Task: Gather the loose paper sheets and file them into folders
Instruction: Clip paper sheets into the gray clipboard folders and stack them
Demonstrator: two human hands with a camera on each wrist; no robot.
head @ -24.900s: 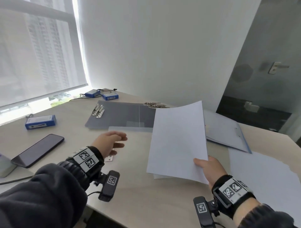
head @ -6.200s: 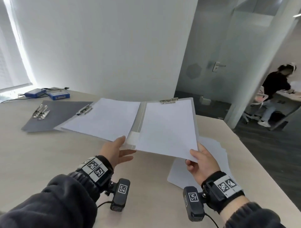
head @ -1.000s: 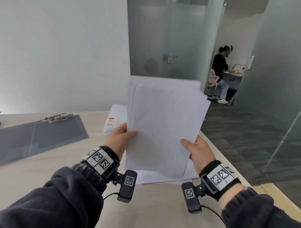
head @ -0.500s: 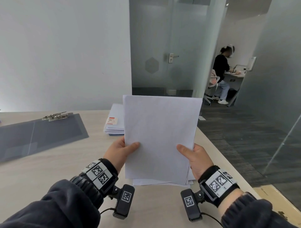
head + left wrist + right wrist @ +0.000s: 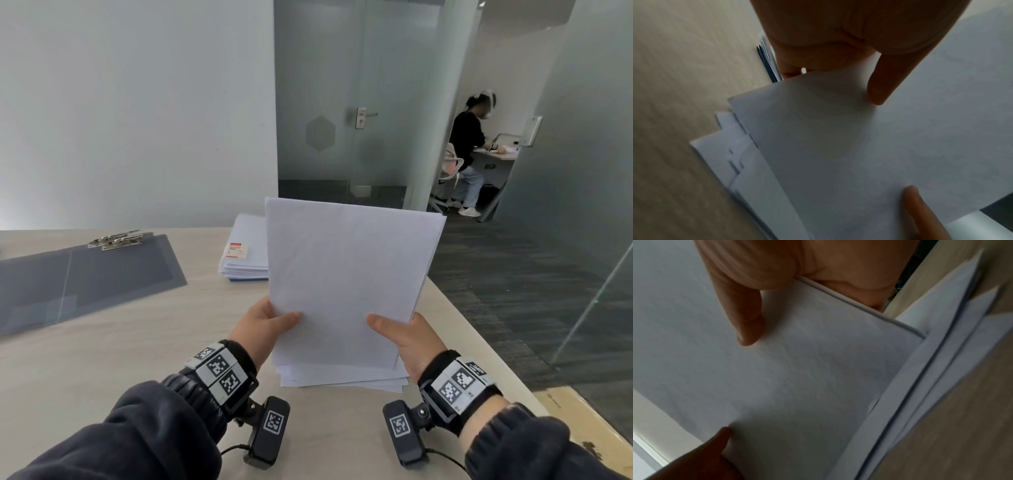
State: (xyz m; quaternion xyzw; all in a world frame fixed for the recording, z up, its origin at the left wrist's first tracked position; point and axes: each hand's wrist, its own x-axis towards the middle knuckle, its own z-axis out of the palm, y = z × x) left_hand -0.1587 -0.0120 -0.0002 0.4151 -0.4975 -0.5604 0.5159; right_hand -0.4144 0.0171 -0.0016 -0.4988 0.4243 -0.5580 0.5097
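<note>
A sheaf of white paper sheets [image 5: 346, 274] stands upright in front of me, lower edge close to the table. My left hand [image 5: 265, 325] grips its lower left side, thumb on the front; my right hand [image 5: 399, 334] grips the lower right side the same way. Both thumbs show on the sheaf [image 5: 859, 146] [image 5: 797, 378] in the wrist views. Under it, loose white sheets [image 5: 342, 375] lie fanned on the table. An open grey folder [image 5: 85, 277] with metal clips [image 5: 118, 238] lies flat at the left. A stack of filled folders [image 5: 245, 250] with a red-and-white label sits behind the sheaf.
The light wooden table [image 5: 120, 342] ends at its right edge [image 5: 486, 346] close to my right hand, with dark floor beyond. A glass door [image 5: 342, 102] and a seated person [image 5: 469, 154] at a desk are far behind.
The sheaf has come down from a raised, fanned tilt to an upright, squared bundle near the table. Both hands kept their grip and sank with it.
</note>
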